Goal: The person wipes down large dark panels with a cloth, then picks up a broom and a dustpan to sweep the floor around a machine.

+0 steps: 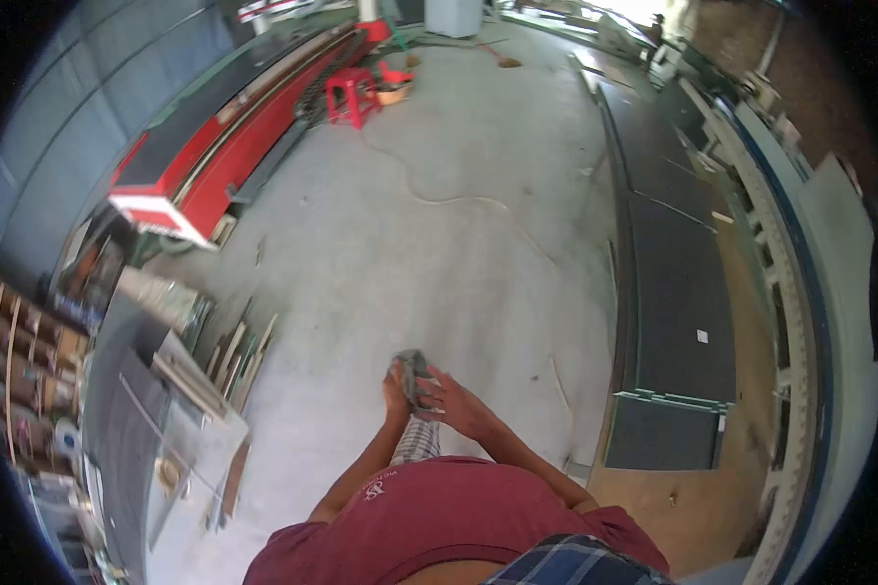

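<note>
A crumpled grey cloth-like item (412, 369) is held up in front of my body, above the floor. My left hand (396, 392) is closed round its left side. On the other side, my right hand (456, 402) touches it with the fingers apart and bent toward it. The item partly hides the fingertips of both hands. Below the hands, a checked trouser leg and a dark red shirt are visible.
A long red machine (205, 190) stands at the upper left, beside a red stool (352, 96). Dark sheets (683, 292) lie along the right. Boards and glass-like panels (190, 429) are at the lower left. A hose (458, 199) crosses the floor.
</note>
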`<action>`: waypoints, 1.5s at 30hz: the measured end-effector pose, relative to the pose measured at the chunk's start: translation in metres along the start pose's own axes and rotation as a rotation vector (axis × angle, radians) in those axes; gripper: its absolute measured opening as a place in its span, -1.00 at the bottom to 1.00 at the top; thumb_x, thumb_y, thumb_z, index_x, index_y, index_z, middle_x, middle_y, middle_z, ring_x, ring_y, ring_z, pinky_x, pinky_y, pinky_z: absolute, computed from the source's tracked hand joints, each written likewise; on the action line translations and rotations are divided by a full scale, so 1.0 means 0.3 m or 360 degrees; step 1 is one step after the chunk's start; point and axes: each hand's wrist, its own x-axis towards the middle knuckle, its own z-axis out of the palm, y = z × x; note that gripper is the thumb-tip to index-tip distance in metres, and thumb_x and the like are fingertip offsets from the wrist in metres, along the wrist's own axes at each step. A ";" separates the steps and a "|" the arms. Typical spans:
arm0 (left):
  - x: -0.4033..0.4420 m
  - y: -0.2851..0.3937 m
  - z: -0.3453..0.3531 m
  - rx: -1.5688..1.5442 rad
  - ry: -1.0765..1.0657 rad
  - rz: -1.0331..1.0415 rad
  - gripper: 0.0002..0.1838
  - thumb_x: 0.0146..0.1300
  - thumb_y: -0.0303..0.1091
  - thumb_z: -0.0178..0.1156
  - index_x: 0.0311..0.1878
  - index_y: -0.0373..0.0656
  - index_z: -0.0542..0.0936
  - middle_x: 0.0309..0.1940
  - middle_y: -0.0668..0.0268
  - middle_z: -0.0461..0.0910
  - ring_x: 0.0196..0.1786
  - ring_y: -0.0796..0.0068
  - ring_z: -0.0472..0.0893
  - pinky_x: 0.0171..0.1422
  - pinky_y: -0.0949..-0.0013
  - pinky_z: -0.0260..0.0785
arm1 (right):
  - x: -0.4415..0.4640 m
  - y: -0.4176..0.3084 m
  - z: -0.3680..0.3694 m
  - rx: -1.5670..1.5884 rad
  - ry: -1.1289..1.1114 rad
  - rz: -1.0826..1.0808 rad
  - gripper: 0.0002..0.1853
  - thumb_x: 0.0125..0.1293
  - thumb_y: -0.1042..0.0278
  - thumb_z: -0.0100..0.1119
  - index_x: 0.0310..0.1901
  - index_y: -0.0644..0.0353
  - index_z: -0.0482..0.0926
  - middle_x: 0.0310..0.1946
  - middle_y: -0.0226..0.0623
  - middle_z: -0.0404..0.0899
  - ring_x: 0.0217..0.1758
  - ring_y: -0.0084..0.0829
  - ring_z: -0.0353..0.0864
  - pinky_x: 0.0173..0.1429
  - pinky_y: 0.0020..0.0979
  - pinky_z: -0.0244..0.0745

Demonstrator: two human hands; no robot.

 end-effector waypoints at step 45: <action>0.710 0.181 1.518 0.0887 -0.2333 -0.0036 -0.62 0.17 -0.22 -0.12 -0.04 -0.31 0.34 -0.21 0.12 0.46 -0.16 0.37 0.43 -0.07 0.34 0.24 | -0.081 -0.939 -1.008 0.0457 0.1069 -0.0833 -0.55 0.14 0.29 0.04 0.04 0.21 0.19 -0.10 -0.30 0.35 -0.07 -0.44 0.37 -0.02 -0.39 0.34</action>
